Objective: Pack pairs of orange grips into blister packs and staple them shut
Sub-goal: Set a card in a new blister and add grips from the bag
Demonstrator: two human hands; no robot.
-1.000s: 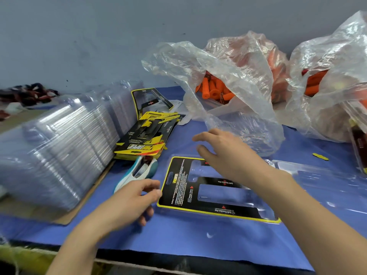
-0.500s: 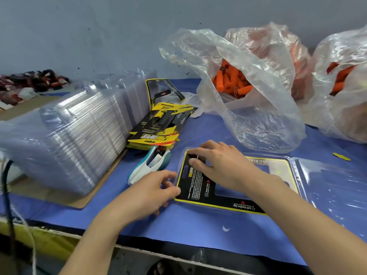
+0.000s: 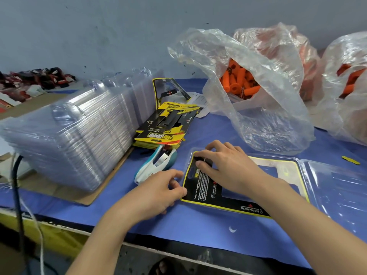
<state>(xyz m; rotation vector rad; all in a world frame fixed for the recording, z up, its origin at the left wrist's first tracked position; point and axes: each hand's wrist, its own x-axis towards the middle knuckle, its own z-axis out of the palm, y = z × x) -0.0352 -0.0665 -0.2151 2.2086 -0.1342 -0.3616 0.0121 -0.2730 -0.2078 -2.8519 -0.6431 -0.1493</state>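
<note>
1. Right hand (image 3: 228, 169), fingers spread, presses the card (image 3: 200, 185) flat in the open blister pack (image 3: 333, 185), mid-worktop (image 3: 198, 225).
2. Left hand (image 3: 158, 191) curls at its left edge; grip unclear.
3. Next, likely: orange grips (image 3: 238, 84) from the far bag (image 3: 268, 120).

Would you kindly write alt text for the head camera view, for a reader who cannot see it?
A person's right hand presses a black-and-yellow card into an open clear blister pack on a blue table, while the left hand touches its corner. A stapler, stacked blisters and bags of orange grips sit nearby.
</note>
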